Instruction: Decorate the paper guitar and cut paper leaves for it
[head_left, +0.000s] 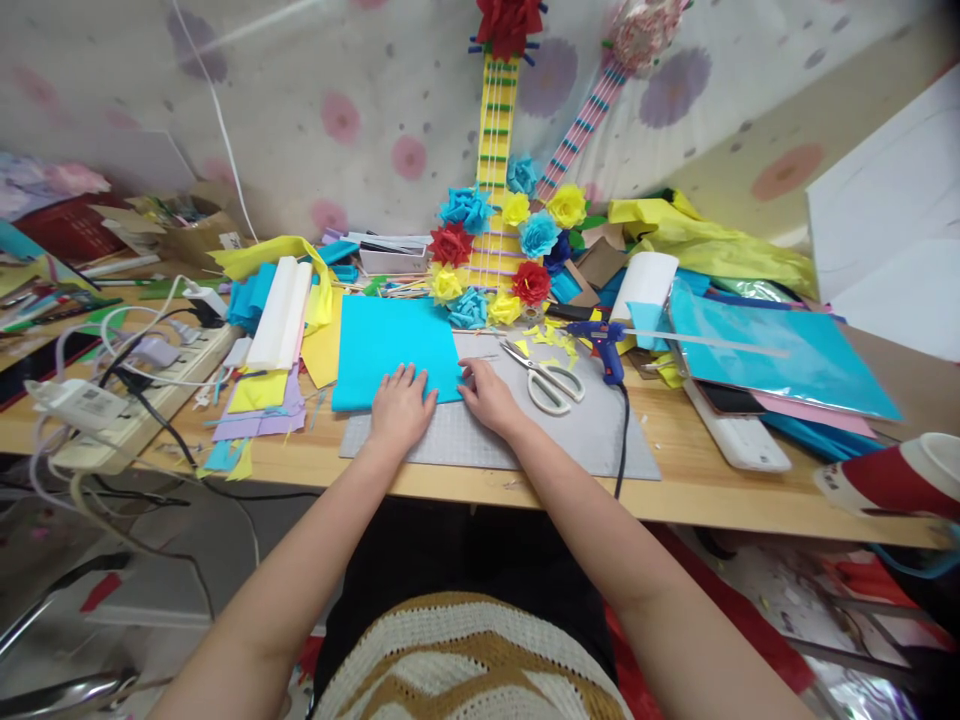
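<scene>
A light blue paper sheet [386, 340] lies on a grey cutting mat [570, 440] at the middle of the wooden table. My left hand [401, 405] lies flat on the sheet's near edge, fingers spread. My right hand [487, 395] presses its fingertips on the sheet's near right corner, fingers stretched out. Neither hand holds anything. White-handled scissors [551, 380] lie on the mat just right of my right hand. A blue glue gun [600, 340] rests beyond the scissors, its black cord running off the table's front edge.
A paper guitar with coloured paper flowers [491, 250] leans on the wall behind. A white roll [281, 310] and paper scraps lie left, next to a power strip [142, 395] with cables. Blue and pink sheets [780, 360] are stacked right, near a red-and-white object [892, 480].
</scene>
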